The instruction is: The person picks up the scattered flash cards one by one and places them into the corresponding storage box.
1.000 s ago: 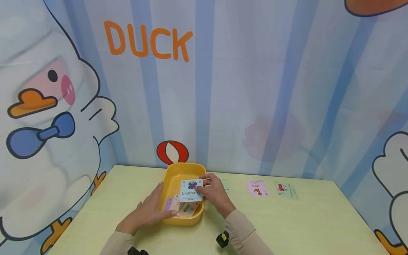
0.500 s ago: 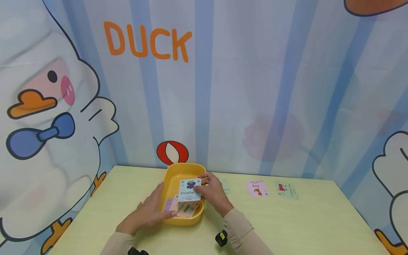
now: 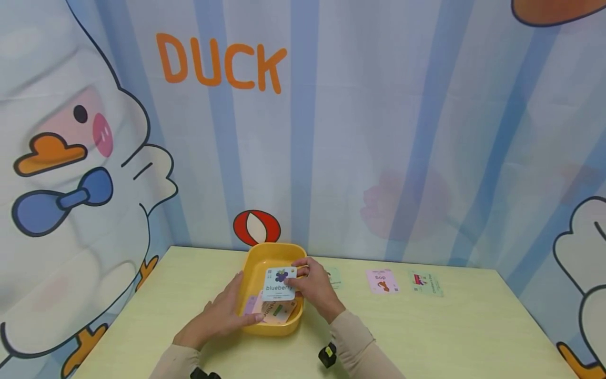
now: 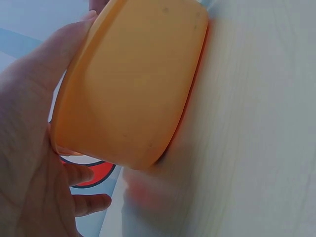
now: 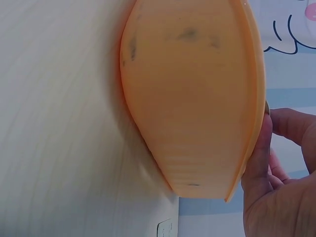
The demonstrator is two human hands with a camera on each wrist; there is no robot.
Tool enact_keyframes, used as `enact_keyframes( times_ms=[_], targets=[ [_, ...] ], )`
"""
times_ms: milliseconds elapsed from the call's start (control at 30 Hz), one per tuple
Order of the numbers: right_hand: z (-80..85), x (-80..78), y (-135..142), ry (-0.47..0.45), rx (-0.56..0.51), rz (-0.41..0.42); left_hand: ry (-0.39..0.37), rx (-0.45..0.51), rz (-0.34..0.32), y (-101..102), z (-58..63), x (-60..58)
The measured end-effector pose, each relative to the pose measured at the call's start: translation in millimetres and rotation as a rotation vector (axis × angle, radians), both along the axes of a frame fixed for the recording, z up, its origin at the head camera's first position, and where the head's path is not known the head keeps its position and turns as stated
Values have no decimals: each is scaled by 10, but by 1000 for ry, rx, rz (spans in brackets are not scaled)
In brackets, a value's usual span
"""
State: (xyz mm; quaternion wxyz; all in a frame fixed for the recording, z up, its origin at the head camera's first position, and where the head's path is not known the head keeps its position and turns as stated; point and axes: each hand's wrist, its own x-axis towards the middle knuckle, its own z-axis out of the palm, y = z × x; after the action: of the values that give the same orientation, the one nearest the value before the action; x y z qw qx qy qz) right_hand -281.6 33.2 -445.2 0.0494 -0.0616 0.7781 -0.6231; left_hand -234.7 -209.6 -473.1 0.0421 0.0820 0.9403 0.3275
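Observation:
In the head view, my right hand [image 3: 314, 287] pinches a white blueberry card [image 3: 279, 284] between thumb and fingers. The card is tilted over a yellow plastic bin [image 3: 272, 330], its print facing me. My left hand [image 3: 218, 313] holds the bin's left side, thumb over the rim and fingers along the outside. Other cards lie in the bin, among them a peach-coloured card [image 3: 279, 311], partly covered by the blueberry card. In the left wrist view, the bin's outer wall [image 4: 133, 84] fills the middle. The right wrist view shows its opposite wall [image 5: 192, 103], with the card mostly hidden.
To the right of the bin, a pink dog card [image 3: 382, 281] and a green card [image 3: 426, 283] lie on the pale yellow table [image 3: 450, 337]. Another green card [image 3: 334, 277] is partly hidden behind my right hand. A printed curtain [image 3: 341, 131] stands behind the table.
The blueberry card and my right hand have shifted slightly left over the bin. My left hand and the bin stay in place.

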Motion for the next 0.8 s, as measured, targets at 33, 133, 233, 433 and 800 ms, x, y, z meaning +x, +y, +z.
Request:
enact_keyframes(
  times_ms=[33,133,233,433,800],
  targets=[
    [-2,2,2,1,1,3,1,-1,-1,-1,-1,1],
    [-4,3,5,-6,-1,5,0,-5,-3,-4,-2,5],
    [-12,4,9,-6,-1,10,-6,-6,1,-1,2,5],
    [-9,10,11,-3,-2,18,-19,-6,10,8,4,4],
    [3,17,1,-10,-5,19,-6,5,-1,2,-2,9]
  ],
)
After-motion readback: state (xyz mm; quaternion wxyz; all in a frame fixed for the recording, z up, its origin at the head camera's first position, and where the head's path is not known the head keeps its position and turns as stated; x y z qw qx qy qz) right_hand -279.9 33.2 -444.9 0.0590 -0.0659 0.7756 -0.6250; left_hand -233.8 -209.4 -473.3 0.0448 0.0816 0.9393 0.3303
